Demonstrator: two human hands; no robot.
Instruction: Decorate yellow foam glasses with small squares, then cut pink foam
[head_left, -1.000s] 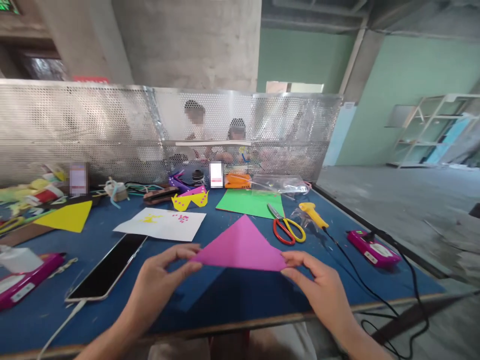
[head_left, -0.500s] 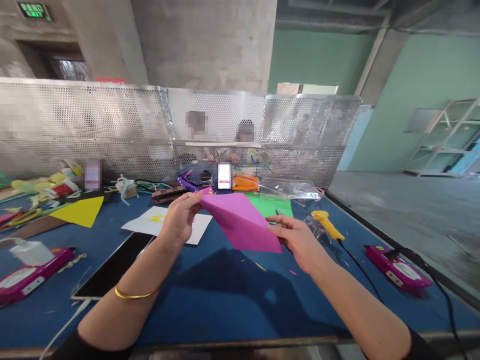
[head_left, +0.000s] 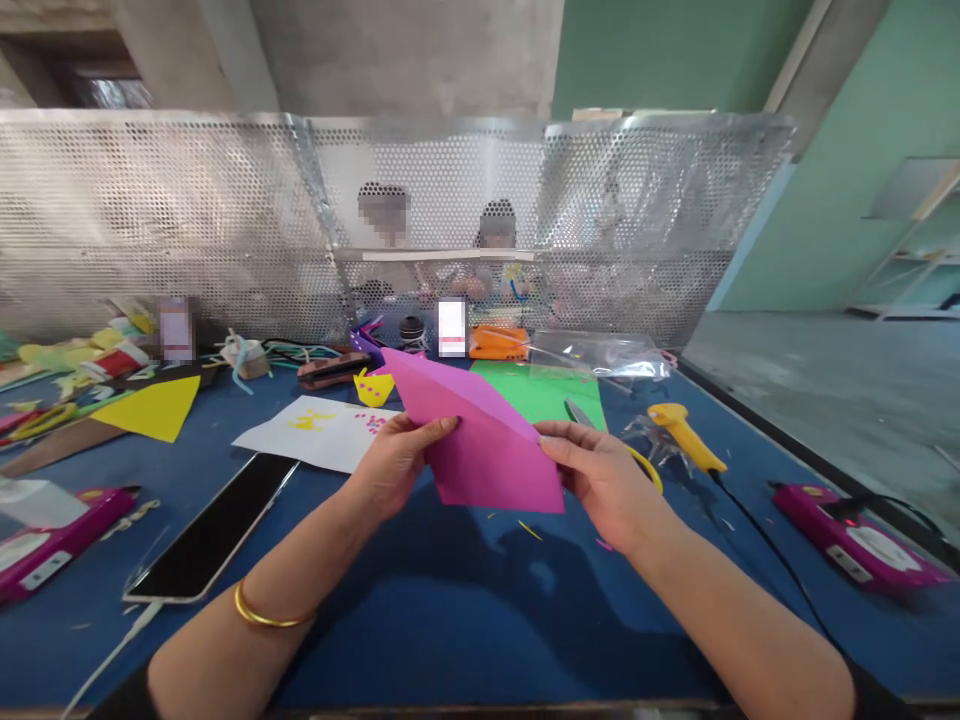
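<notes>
A magenta sheet (head_left: 491,450), bent along a diagonal crease, is held up above the blue table. My left hand (head_left: 401,455) grips its left part, thumb on the near face and fingers behind. At the right edge, my right hand (head_left: 589,460) pinches the sheet near the crease. Behind it lie a green sheet (head_left: 525,390) and a small yellow piece with pink dots (head_left: 373,388). A white sheet (head_left: 289,440) with yellow and pink bits rests left of my left hand. Yellow-handled scissors (head_left: 646,468) are partly hidden behind my right hand.
A black phone (head_left: 214,530) lies at the left, and a yellow glue gun (head_left: 686,435) at the right. Magenta power strips (head_left: 855,540) sit on both sides. An orange item (head_left: 499,343) and a lit phone (head_left: 451,327) stand before the perforated metal screen (head_left: 450,170); people are behind it.
My left hand has moved from the sheet's upper left corner down to its left side. The sheet now faces the camera more, and the dotted yellow piece has come into view. The view has tilted down.
</notes>
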